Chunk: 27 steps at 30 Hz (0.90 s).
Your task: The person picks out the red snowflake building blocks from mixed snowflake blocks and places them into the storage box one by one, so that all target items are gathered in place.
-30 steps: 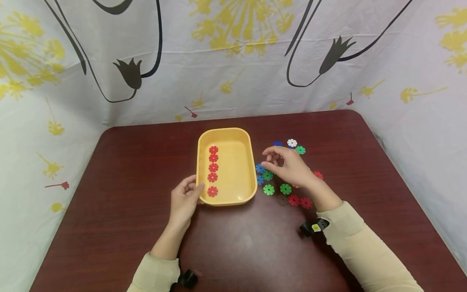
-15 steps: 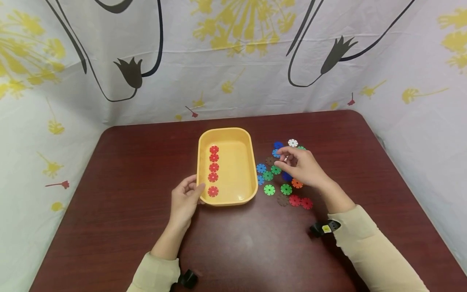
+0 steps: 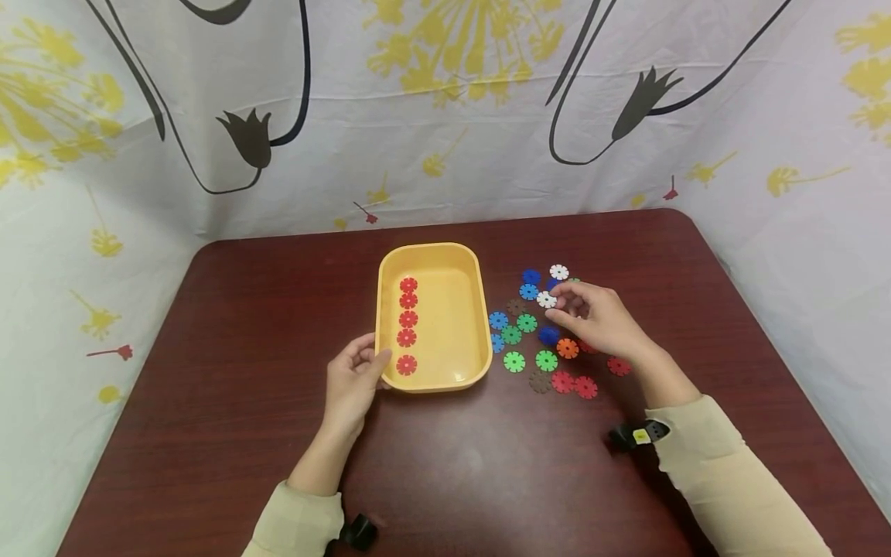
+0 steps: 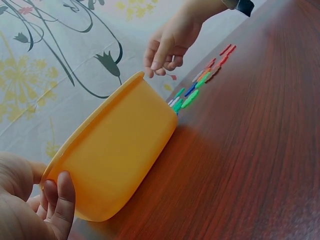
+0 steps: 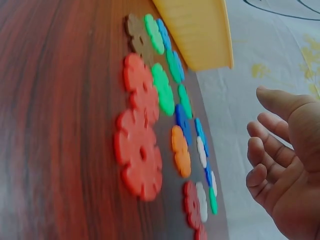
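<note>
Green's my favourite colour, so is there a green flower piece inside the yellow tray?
No, the yellow tray holds only red flower pieces, and the green pieces lie outside it.

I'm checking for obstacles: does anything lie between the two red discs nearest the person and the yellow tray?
Yes: a brown disc lies in between, just left of the two red discs, and the yellow tray's raised wall must be cleared.
</note>
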### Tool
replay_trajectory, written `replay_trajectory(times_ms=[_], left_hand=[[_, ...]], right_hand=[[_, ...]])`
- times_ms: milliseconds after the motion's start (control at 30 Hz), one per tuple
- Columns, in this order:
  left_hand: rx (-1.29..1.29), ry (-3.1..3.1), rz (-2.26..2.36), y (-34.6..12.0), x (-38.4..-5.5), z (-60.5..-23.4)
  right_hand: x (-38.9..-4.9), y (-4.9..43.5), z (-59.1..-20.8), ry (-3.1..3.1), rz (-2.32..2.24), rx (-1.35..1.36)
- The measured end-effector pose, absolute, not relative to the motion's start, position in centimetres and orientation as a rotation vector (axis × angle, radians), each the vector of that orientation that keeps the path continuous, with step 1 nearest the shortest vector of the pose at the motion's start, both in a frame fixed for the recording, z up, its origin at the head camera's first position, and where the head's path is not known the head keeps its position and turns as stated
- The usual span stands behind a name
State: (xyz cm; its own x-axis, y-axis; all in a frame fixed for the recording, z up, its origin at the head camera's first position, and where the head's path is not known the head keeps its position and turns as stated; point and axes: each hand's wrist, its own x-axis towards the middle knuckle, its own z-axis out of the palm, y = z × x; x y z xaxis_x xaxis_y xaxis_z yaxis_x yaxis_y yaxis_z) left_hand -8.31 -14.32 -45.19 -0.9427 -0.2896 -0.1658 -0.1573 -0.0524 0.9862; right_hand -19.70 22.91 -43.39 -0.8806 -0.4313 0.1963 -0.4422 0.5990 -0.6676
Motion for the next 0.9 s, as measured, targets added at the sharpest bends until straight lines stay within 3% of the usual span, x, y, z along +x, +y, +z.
replay_trajectory(times_ms=[900], left_hand=[[0.546, -2.108, -2.157, -14.3, -8.3, -45.2]], right_hand=[[-19.2, 29.3, -44.4, -2.935, 0.985, 0.615]])
